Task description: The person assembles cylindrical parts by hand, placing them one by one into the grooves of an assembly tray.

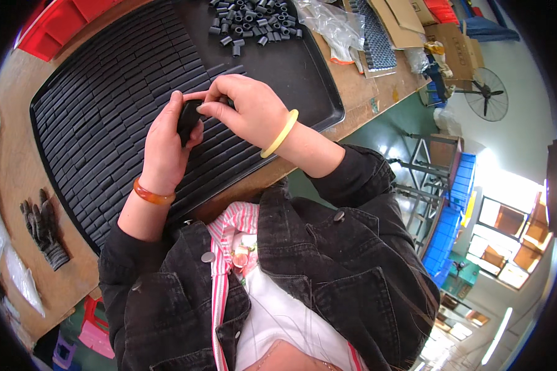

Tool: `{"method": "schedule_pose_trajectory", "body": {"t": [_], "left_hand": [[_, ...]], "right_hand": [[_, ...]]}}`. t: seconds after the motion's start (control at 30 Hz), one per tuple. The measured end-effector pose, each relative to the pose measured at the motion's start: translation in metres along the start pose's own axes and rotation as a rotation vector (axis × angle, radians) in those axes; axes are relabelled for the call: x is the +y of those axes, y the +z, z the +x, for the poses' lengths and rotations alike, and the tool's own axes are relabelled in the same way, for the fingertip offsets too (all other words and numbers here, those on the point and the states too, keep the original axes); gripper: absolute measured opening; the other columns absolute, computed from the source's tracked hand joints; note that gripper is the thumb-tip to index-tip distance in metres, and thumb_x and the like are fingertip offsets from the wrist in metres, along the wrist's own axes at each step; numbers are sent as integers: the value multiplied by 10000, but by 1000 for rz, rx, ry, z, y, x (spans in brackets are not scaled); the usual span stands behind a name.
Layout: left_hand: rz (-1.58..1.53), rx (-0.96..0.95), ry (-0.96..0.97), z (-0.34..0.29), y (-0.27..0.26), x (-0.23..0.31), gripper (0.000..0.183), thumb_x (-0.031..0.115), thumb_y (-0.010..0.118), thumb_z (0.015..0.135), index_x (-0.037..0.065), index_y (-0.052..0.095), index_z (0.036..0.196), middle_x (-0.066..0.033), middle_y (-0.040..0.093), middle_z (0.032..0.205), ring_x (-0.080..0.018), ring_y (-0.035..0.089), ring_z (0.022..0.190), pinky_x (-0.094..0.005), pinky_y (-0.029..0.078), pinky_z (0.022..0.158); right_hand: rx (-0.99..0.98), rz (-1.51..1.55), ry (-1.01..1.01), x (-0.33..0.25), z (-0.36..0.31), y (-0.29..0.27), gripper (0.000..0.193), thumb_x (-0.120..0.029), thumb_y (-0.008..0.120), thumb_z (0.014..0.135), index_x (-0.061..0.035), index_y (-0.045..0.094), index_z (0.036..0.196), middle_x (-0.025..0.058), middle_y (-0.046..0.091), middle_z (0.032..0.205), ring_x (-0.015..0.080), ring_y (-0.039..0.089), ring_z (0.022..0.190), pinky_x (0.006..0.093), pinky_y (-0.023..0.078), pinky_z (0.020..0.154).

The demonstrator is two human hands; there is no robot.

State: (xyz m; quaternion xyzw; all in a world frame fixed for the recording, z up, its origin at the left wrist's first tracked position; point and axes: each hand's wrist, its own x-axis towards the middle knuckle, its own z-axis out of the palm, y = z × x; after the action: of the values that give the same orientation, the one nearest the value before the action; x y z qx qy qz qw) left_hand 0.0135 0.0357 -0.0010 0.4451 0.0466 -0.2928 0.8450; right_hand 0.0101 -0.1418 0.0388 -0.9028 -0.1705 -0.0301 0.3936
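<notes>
Above a large black tray (319, 80), both my hands meet close together. My left hand (162, 145) is closed around a dark black piece (189, 119), its thumb pointing up along it. Pinched fingers of my right hand (247, 105) touch the top of that piece; something dark shows in part under the curled fingers, too hidden to name. Beneath the hands, rows of short black tubes (105, 123) lie end to end, filling the tray's left and middle. A loose pile of black tubes (254, 21) sits at the tray's far side.
The tray lies on a wooden table (359, 123). A dark knit glove (43, 229) and clear plastic wrap (18, 272) are at the left, a red bin (59, 28) at the far left. Plastic bags (334, 28) and cardboard (396, 21) are at the far right. A fan (486, 93) stands beyond.
</notes>
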Motion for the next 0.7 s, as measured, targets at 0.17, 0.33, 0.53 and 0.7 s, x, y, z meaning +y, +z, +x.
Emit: {"method": "schedule_pose_trajectory", "body": {"t": [0.17, 0.33, 0.53, 0.7], "left_hand": [[-100, 55, 9, 1, 0, -3, 353, 366, 429, 1040, 56, 591, 994, -19, 540, 739, -87, 474, 602, -233, 359, 546], [-114, 30, 28, 2, 2, 0, 290, 318, 468, 1034, 51, 581, 1044, -29, 563, 762, -88, 486, 600, -229, 374, 543], [-19, 26, -20, 1, 2, -2, 261, 244, 489, 1031, 37, 592, 1152, -25, 573, 782, -82, 480, 596, -214, 373, 533], [-101, -58, -45, 5, -9, -4, 298, 282, 498, 1026, 34, 576, 1171, -46, 608, 885, -89, 498, 634, -213, 382, 544]], "right_hand": [[-26, 266, 161, 0, 1, -5, 186, -181, 680, 889, -4, 626, 894, 51, 593, 737, 143, 555, 675, 292, 449, 620], [54, 522, 324, 16, 0, -12, 152, -164, 648, 928, -16, 612, 930, -49, 525, 731, 27, 462, 665, 205, 386, 579], [78, 434, 291, 18, -3, -9, 153, -162, 655, 925, -18, 606, 934, -49, 527, 749, 16, 443, 662, 188, 375, 576], [117, 388, 240, 20, -4, -6, 160, -172, 661, 921, -22, 604, 922, -49, 522, 736, 15, 438, 659, 188, 367, 569]]}}
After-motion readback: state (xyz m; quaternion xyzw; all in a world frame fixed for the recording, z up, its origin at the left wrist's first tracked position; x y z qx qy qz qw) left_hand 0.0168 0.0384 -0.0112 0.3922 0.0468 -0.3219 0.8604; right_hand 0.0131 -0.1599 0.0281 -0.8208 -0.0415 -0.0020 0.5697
